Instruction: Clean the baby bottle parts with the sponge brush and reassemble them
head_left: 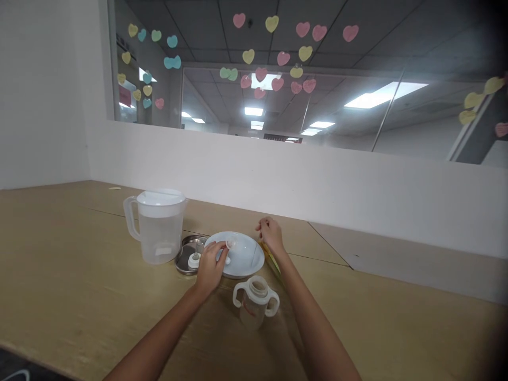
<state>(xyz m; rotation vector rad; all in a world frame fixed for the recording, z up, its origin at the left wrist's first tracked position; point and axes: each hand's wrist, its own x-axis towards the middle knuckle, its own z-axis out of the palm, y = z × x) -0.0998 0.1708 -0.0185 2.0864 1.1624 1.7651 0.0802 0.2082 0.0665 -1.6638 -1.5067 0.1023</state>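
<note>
My left hand [210, 267] is over the left side of a white plate [248, 270]. Its thumb and fingertips pinch a small, clear, round piece [230, 244], too blurred to name. My right hand [271, 234] hangs by the plate's right rim, its fingers curled; what they hold, if anything, cannot be made out. Under that wrist lies a long yellow-green thing [273, 264], partly hidden by the arm. Nearer me, a baby bottle [254, 309] with two white handles stands upright, its mouth uncovered. A small white piece [227, 260] rests on the plate beside my left hand.
A lidded translucent pitcher [161, 233] stands at the left. Beside it, a round metal tray [183, 263] carries a white ring [194, 260] and a clear cap [200, 245]. Behind the wooden table [99, 286] rises a white wall [246, 172] with a window above.
</note>
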